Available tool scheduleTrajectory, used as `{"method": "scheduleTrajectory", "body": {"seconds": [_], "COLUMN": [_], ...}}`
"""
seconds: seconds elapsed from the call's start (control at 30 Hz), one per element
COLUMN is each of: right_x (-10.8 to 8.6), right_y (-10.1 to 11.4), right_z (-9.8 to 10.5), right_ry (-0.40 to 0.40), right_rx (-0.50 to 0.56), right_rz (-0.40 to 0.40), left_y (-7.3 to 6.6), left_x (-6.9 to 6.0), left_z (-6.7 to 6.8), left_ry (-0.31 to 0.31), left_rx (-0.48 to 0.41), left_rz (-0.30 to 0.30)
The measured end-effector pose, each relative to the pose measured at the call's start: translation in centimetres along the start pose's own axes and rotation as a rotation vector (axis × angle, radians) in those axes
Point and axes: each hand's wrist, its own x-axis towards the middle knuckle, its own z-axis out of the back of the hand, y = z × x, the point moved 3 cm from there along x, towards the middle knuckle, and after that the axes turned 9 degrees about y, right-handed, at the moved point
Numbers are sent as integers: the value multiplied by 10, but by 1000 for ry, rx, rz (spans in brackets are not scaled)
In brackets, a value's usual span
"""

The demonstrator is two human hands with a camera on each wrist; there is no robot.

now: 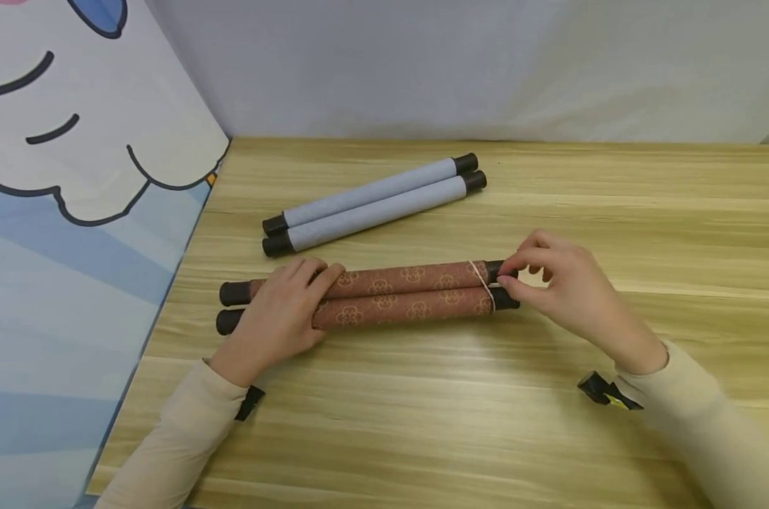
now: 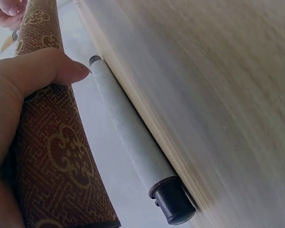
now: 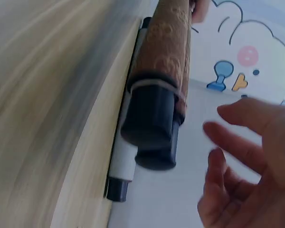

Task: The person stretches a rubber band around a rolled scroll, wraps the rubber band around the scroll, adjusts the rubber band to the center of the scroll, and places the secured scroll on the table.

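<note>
Brown patterned cloth covered the twin-rolled scroll (image 1: 391, 281) that lay across the middle of the table (image 1: 423, 424), its black knobs (image 1: 235, 293) showing at both ends; whether it rested flat there could not be told. The left hand (image 1: 279, 304) gripped it toward its left end, fingers curled over both rolls and blocking that stretch of cloth from above. A thin pale band (image 1: 482, 284) circled the right end. Just beside that end was the right hand (image 1: 569, 283), its fingers loosely bent, tips apart in the right wrist view. Beyond lay a grey scroll (image 1: 372, 191), near the brown one but separate; from the right wrist, the brown scroll's end hid part of it. Pale cloth (image 1: 486, 71) stood behind the table, and a cartoon sheet (image 1: 41, 297) at its left.
</note>
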Motion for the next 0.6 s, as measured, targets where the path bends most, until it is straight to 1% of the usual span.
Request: {"method": "scheduleTrajectory", "body": {"seconds": [0.07,0.17,0.23,0.3,0.33,0.4,0.47,0.53,0.6], "right_x": [-3,-2,0,2,3,2,0,-4,-8], "right_y": [6,12,14,15,16,15,13,10,7], "right_z": [-6,-15,-20,-24,-25,-26,-26,-26,-27], "right_ry": [-14,3,3,-39,-68,-133,-167,-149,-85], "right_rx": [-85,-178,-231,-253,-246,-158,8,202,357], "right_rz": [-61,-124,-130,-109,-92,-71,-81,-124,-196], "left_y": [-1,-3,-5,-7,-7,-9,-10,-10,-10], "left_x": [-1,-2,-2,-2,-2,-2,-3,-4,-5], "left_z": [0,0,1,0,0,1,3,5,8], "left_ry": [-10,-37,-58,-71,-75,-80,-83,-87,-96], "left_rx": [4,17,25,34,34,25,14,-3,-23], "left_rz": [-2,-3,-2,4,9,29,57,88,119]}}
